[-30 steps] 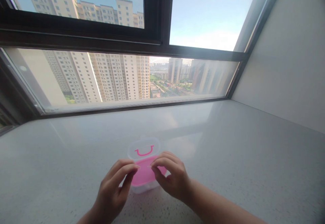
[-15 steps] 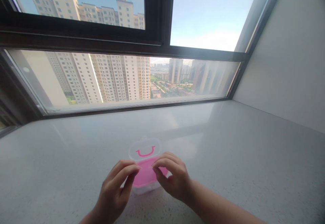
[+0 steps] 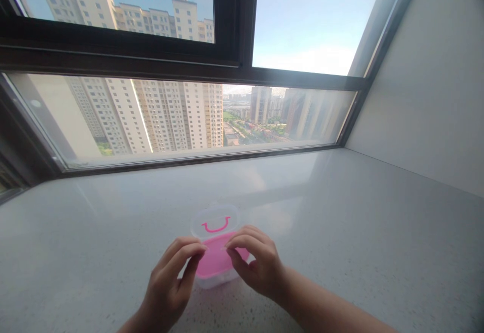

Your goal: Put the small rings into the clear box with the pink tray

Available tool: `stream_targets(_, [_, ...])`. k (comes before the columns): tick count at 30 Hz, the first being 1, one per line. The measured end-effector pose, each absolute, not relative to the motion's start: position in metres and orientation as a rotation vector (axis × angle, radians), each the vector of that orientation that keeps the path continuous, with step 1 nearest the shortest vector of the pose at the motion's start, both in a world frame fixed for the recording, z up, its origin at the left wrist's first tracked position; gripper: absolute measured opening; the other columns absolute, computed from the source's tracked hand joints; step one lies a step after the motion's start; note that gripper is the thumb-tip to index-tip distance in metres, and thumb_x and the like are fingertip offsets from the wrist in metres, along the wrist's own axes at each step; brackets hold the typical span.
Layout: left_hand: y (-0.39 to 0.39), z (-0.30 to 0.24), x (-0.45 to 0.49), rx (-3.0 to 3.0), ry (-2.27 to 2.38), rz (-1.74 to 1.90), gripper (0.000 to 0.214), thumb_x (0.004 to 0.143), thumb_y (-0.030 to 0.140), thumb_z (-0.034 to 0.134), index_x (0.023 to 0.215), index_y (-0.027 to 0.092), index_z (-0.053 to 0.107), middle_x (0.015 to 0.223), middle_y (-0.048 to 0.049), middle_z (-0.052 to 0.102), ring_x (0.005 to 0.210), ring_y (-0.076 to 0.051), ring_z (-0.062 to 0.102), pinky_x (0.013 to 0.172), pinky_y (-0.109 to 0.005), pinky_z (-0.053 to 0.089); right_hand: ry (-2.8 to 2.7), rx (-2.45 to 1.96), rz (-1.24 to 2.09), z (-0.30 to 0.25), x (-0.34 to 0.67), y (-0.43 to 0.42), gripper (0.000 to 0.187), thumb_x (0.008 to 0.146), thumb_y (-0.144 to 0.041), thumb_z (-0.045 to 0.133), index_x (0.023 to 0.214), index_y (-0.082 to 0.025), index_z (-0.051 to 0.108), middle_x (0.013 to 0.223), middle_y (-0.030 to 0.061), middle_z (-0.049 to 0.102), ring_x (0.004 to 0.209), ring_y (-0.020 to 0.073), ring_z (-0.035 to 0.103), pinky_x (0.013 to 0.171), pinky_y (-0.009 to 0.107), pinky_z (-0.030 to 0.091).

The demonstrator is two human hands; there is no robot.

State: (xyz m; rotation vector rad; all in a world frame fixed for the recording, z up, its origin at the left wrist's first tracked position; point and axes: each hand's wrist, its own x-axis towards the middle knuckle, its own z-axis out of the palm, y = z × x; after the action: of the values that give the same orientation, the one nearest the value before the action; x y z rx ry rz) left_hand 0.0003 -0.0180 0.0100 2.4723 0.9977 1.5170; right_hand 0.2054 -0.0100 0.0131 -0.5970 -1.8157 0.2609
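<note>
In the head view, a clear plastic box (image 3: 212,281) with a pink inset (image 3: 214,262) sits on the speckled windowsill (image 3: 333,252), its clear lid (image 3: 197,222) lying open behind. Left hand (image 3: 169,275) and right hand (image 3: 262,262) flank it, fingers pinched nearly closed over the inset; whether they grip anything, I cannot tell.

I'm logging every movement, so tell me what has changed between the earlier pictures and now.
Nothing visibly moved beyond a slight camera shift; no hold visibly taken or released. The left hand and right hand stay at the pink tray, the clear lid behind it.
</note>
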Motion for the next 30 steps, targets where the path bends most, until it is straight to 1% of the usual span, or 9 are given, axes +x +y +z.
stream_targets(21, [-0.0193, 0.0089, -0.0012, 2.460, 1.049, 1.494, 0.018, 0.086, 0.004, 0.052, 0.093, 0.018, 0.060, 0.087, -0.0044, 0.062, 0.081, -0.014, 0.060, 0.072, -0.021, 0.049, -1.826, -0.603, 0.261, 0.0150, 0.2057, -0.0119, 0.015, 0.077, -0.004, 0.056, 0.081, -0.018, 0.060, 0.072, 0.0051, 0.066, 0.067, 0.0169, 0.059, 0.066, 0.031, 0.045])
stream_targets(30, [-0.0200, 0.0117, -0.0001, 2.463, 1.064, 1.488, 0.017, 0.086, 0.006, 0.052, 0.093, 0.019, 0.060, 0.086, -0.0051, 0.063, 0.081, -0.015, 0.061, 0.069, -0.023, 0.050, -1.818, -0.599, 0.250, 0.0167, 0.2052, -0.0122, 0.015, 0.077, -0.006, 0.053, 0.082, -0.018, 0.060, 0.071, 0.0050, 0.064, 0.066, 0.0167, 0.057, 0.064, 0.030, 0.045])
